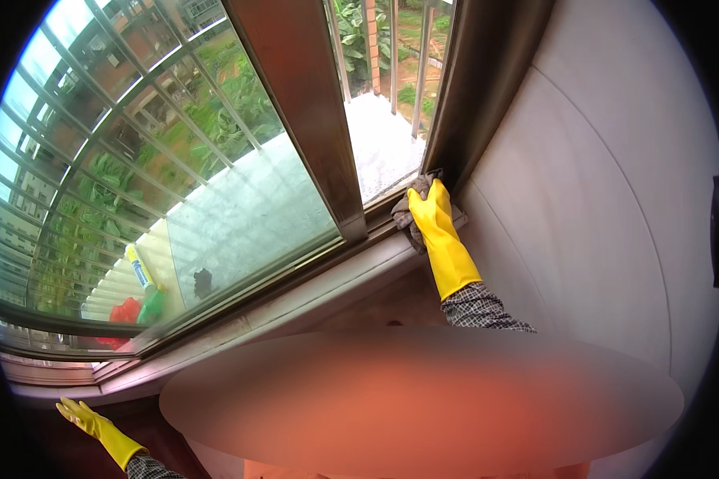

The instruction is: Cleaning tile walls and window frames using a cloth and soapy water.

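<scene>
My right hand (434,209), in a yellow rubber glove, grips a grey-brown cloth (408,217) and presses it into the lower right corner of the dark window frame (479,78). Part of the cloth hangs over the inner sill. At the lower left, my left hand (85,418) wears the same kind of glove. Its fingers are spread and nothing is in them; it is close to the edge of the window sill (263,317). A sliding window pane (239,209) fills the left side, with a narrow opening between its stile (302,114) and the frame.
Beyond the glass are curved metal security bars (150,78), a bottle with a yellow and white label (139,266), a green object (151,304), a red plastic bag (124,311) and a dark lump (202,282) on the outer ledge. A tiled wall (581,179) rises at the right. A blurred oval hides the lower middle.
</scene>
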### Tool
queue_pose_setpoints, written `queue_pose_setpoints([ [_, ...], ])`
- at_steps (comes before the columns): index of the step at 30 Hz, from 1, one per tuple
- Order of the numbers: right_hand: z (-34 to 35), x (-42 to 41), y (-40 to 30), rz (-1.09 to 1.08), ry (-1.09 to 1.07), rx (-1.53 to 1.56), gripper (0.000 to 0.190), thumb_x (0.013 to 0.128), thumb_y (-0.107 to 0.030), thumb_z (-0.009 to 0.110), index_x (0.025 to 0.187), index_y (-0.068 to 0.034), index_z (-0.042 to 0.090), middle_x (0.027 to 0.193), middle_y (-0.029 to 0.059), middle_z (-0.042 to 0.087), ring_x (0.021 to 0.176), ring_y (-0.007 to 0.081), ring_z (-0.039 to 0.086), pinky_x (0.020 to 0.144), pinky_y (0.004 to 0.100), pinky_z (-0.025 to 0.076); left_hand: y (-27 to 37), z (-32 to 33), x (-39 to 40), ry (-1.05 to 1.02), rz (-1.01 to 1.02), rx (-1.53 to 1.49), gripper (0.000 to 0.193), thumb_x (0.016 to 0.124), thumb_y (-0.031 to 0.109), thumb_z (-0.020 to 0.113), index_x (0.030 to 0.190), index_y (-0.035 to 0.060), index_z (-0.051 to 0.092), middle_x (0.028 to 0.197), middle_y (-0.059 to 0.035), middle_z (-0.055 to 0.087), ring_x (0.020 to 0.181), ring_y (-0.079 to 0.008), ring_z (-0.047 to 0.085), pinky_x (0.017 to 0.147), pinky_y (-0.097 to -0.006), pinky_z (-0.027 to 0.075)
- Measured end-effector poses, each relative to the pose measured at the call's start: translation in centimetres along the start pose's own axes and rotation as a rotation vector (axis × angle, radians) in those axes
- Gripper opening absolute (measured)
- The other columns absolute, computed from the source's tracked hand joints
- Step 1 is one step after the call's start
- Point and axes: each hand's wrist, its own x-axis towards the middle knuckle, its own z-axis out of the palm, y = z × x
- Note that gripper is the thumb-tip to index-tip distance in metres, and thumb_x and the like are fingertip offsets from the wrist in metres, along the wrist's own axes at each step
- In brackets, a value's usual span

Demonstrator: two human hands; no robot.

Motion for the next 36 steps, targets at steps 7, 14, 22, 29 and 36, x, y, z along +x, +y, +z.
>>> queue_pose_setpoints([
  [7,3.2,-1.0,3.4,0.012,-0.385,0.517,0.028,0.082,-0.01,0.072,0.106,0.0,0.061,0.113,0.0199,0.066,0.111,0.0403,0.061,0.094,0.0424,0.05,-0.1,7.6,13.8,-0.039,0.274,0.091,0.066,0.103,0.041,0.052,0.151,-0.0027,0.037,0.152,-0.0253,0.041,0.142,-0.0365,0.039,0.118,-0.0433,0.032],
  [14,-2.5,-7.1,-6.1,-0.024,-0.406,0.361,0.057,0.08,-0.002,0.07,0.136,-0.004,0.057,0.127,0.0192,0.063,0.123,0.0345,0.058,0.107,0.038,0.045,-4.9,11.0,14.1,-0.013,0.4,0.33,0.068,0.105,0.05,0.046,0.148,-0.002,0.04,0.15,-0.0291,0.042,0.14,-0.0398,0.042,0.116,-0.0428,0.036],
  [22,-1.7,-1.6,-1.8,-0.155,-0.122,-0.439,0.034,0.079,-0.011,0.071,0.113,-0.008,0.064,0.11,0.0162,0.067,0.107,0.0392,0.062,0.092,0.0457,0.052,-2.2,8.4,13.4,-0.11,0.275,0.284,0.071,0.105,0.055,0.04,0.156,0.0062,0.032,0.162,-0.0203,0.027,0.149,-0.0326,0.028,0.121,-0.0451,0.025],
  [29,-2.8,-0.9,-2.5,-0.016,-0.257,-0.463,0.043,0.081,-0.017,0.067,0.123,-0.01,0.063,0.123,0.0193,0.064,0.118,0.0396,0.058,0.101,0.0454,0.048,0.2,12.6,7.6,-0.231,0.07,0.02,0.068,0.105,0.053,0.039,0.159,0.014,0.027,0.167,-0.0132,0.017,0.154,-0.0273,0.018,0.123,-0.0479,0.019],
  [36,-0.4,-3.7,-4.7,-0.112,-0.464,-0.254,0.036,0.08,-0.013,0.066,0.115,-0.004,0.062,0.118,0.0205,0.065,0.113,0.0409,0.06,0.099,0.0449,0.049,-0.4,14.3,8.5,-0.219,-0.024,0.001,0.066,0.106,0.053,0.038,0.161,0.0214,0.022,0.17,-0.0061,0.007,0.156,-0.0235,0.006,0.124,-0.0517,0.011],
])
